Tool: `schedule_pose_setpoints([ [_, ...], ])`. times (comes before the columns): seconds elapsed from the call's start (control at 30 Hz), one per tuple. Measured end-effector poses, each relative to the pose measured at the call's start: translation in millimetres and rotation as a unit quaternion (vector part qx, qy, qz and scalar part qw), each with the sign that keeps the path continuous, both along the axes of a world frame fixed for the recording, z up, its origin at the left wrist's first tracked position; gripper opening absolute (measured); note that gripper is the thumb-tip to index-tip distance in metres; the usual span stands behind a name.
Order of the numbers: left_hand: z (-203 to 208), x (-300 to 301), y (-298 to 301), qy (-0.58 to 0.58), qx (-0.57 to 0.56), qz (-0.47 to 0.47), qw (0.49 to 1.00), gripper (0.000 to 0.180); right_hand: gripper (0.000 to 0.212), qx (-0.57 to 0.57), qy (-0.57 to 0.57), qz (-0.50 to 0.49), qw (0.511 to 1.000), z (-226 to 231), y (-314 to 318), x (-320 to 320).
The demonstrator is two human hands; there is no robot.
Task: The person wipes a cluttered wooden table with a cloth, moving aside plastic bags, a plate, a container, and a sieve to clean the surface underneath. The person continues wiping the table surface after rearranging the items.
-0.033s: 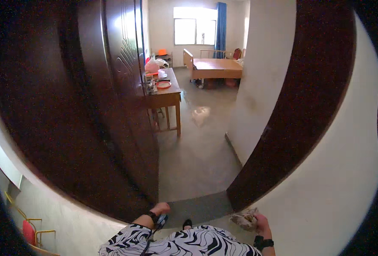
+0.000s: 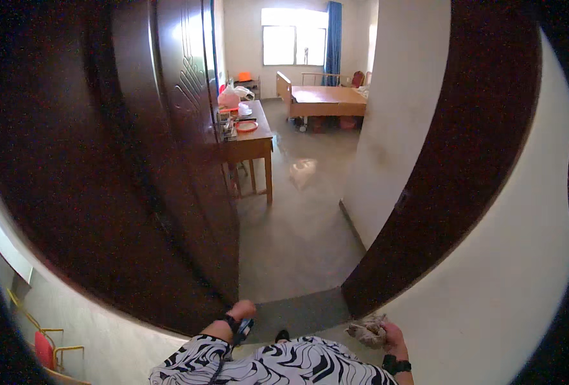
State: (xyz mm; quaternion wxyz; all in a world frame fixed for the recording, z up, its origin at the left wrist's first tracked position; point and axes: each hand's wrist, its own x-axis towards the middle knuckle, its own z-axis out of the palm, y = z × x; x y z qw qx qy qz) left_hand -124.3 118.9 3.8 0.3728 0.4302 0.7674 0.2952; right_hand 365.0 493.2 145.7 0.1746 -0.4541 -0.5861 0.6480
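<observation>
Gripping a crumpled greyish-brown cloth [image 2: 365, 332], the right hand [image 2: 393, 335] is positioned at lower right, beside the black-and-white patterned garment [image 2: 297, 362]. The cloth appears bunched and unevenly coloured, with darker patches in its folds, and projects leftward from the fingers. The left hand [image 2: 241, 310] is loosely curled near the foot of the dark brown panelled door [image 2: 105, 160]; contact with the door cannot be determined. A small blue-and-dark object [image 2: 246, 329] shows just below it; whether it is held cannot be determined, and any markings are too small to read. Beyond the doorway, a wooden worktop [image 2: 249, 150] carries a pink plastic bag [image 2: 229, 98] and a red-rimmed round item [image 2: 246, 131].
</observation>
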Motion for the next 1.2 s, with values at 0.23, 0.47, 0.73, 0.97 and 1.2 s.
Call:
schedule_pose_setpoints([
  [0.23,59,-66,101,-0.093,-0.084,0.085,0.988,0.028,0.028,-0.041,-0.027,-0.017,0.999,-12,7,-10],
  [0.47,95,-161,164,-0.150,0.010,0.163,0.975,0.026,0.031,0.115,-0.006,0.082,0.990,-59,58,-6],
  [0.73,166,-190,184,-0.110,-0.057,0.247,0.961,0.030,0.030,-0.166,0.023,-0.060,0.984,4,121,-106],
  [0.97,159,-252,171,0.018,-0.014,0.270,0.963,0.033,0.032,-0.220,-0.052,0.006,0.974,7,171,-181],
  [1.2,167,-296,203,0.026,-0.069,0.317,0.946,0.038,0.033,-0.200,-0.058,0.007,0.978,36,135,-198],
])
